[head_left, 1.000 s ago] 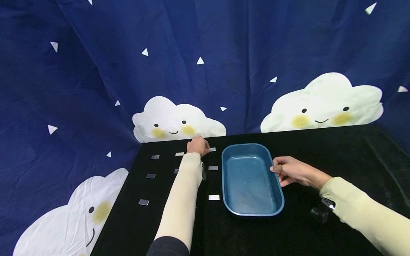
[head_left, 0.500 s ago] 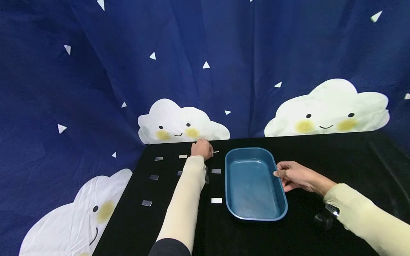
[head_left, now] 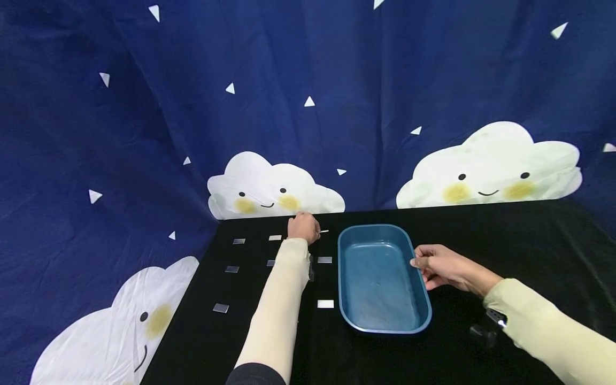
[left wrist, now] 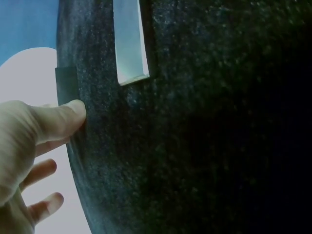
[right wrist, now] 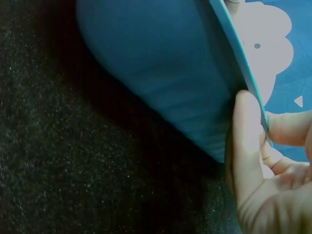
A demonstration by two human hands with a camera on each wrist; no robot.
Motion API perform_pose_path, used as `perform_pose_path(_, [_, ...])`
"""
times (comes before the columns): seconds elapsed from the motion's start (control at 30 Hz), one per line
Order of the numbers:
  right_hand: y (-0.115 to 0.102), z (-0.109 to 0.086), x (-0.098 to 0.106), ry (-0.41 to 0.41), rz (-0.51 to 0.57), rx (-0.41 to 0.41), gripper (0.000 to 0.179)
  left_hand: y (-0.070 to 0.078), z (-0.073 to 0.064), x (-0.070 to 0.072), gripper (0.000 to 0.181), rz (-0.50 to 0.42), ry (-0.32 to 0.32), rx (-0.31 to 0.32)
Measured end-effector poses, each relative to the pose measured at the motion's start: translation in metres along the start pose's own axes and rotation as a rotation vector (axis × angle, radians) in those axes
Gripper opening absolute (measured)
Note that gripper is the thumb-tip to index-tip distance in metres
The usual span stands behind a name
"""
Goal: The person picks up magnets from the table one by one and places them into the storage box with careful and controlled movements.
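Note:
At the far edge of the black tabletop, my left hand (head_left: 303, 226) pinches a small flat rectangular tile (head_left: 324, 231), seen nearly edge-on. In the left wrist view, thumb and fingers grip one end of that dark-looking tile (left wrist: 67, 85). My right hand (head_left: 445, 267) holds the right rim of a blue plastic basin (head_left: 380, 283) standing on the table. Its thumb lies inside the rim and its other fingers outside. Nearest to the left hand, another tile (head_left: 324, 260) lies flat, and a brighter tile (head_left: 325, 303) lies closer in front.
More small tiles lie in rows to the left, such as a grey tile (head_left: 221, 308) and a pale tile (head_left: 275, 238). My left forearm (head_left: 274, 305) partly covers a tile (head_left: 270, 263). A blue curtain (head_left: 269, 64) with clouds rises behind the table.
The tile by my left hand lay flat one second ago; now it is pinched and tipped edge-on. The right hand keeps its hold on the basin. The head view has shifted slightly.

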State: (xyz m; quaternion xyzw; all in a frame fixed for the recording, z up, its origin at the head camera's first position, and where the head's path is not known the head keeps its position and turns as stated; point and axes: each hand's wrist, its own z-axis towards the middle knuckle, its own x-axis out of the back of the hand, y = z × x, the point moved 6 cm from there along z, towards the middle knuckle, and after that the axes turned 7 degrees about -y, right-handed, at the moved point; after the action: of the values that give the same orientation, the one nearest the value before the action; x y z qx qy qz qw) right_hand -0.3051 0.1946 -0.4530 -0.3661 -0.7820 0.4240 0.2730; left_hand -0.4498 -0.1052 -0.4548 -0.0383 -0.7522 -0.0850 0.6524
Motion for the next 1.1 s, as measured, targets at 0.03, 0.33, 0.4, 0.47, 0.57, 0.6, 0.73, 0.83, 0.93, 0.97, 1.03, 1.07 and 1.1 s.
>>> perform_pose_path(0.03, [0.001,0.0,0.0,0.002,0.003,0.004,0.011,0.001,0.0,0.0,0.004,0.004,0.005,-0.004])
perform_pose_path(0.33, [0.0,0.002,-0.001,0.022,0.045,0.013,0.01,-0.003,-0.001,0.001,0.005,-0.013,-0.014,0.005])
perform_pose_path(0.4, [-0.001,0.002,0.001,0.034,0.044,0.015,0.01,-0.003,-0.001,0.003,0.004,-0.022,-0.008,0.004])
perform_pose_path(0.47, [-0.001,0.002,0.001,0.044,0.043,0.016,0.009,-0.002,-0.001,0.004,0.005,-0.025,-0.007,0.004])
perform_pose_path(0.57, [0.002,0.0,0.001,0.046,0.05,0.005,0.009,0.001,-0.002,0.002,0.005,-0.026,-0.027,0.013])
perform_pose_path(0.6, [0.004,-0.001,0.0,0.041,0.053,0.0,0.009,0.002,-0.003,0.0,0.005,-0.02,-0.041,0.017])
perform_pose_path(0.73, [0.007,-0.004,-0.002,0.023,0.054,-0.004,0.01,0.008,-0.007,0.0,0.005,0.022,-0.041,-0.005])
perform_pose_path(0.83, [0.009,-0.008,0.001,0.034,0.047,-0.009,0.01,0.016,-0.008,0.003,0.006,0.032,-0.013,-0.058])
perform_pose_path(0.93, [0.008,-0.008,0.003,0.041,0.045,-0.01,0.01,0.015,-0.011,0.009,0.006,-0.004,0.018,-0.064])
perform_pose_path(0.97, [0.007,-0.007,0.003,0.037,0.046,-0.011,0.01,0.012,-0.012,0.012,0.006,-0.016,0.03,-0.053])
perform_pose_path(1.03, [0.005,-0.004,0.002,0.034,0.049,-0.009,0.01,0.005,-0.015,0.018,0.005,-0.037,0.059,-0.027])
perform_pose_path(1.07, [0.004,-0.002,0.002,0.033,0.05,-0.008,0.01,0.001,-0.016,0.021,0.005,-0.045,0.077,-0.019])
perform_pose_path(1.1, [0.003,-0.001,0.001,0.034,0.049,-0.007,0.01,-0.003,-0.017,0.023,0.005,-0.05,0.092,-0.015])
